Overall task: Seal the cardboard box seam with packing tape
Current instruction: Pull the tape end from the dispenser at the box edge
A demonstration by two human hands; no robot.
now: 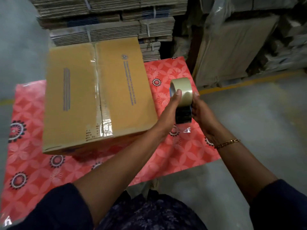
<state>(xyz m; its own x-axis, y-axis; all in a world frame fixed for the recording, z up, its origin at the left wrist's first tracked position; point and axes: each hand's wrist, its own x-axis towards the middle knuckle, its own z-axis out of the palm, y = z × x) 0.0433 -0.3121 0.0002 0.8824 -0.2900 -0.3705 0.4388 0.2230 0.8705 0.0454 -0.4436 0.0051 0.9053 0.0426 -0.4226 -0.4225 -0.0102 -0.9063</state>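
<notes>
A closed brown cardboard box [79, 97] lies on a red flowered sheet, its centre seam [99, 90] running away from me with clear tape along it. To the right of the box I hold a tape dispenser with a roll of clear packing tape [182, 92] above the sheet. My left hand [172, 107] grips its left side, thumb on the roll. My right hand [201, 112] grips its right side by the dark dispenser body. A loose end of tape [186, 129] hangs under the dispenser.
The red patterned sheet [174, 155] covers the floor under the box. Bundles of flattened cardboard [106, 22] are stacked behind it. Wrapped stacks of board [232, 47] stand at the right, beyond a yellow floor line [240, 85].
</notes>
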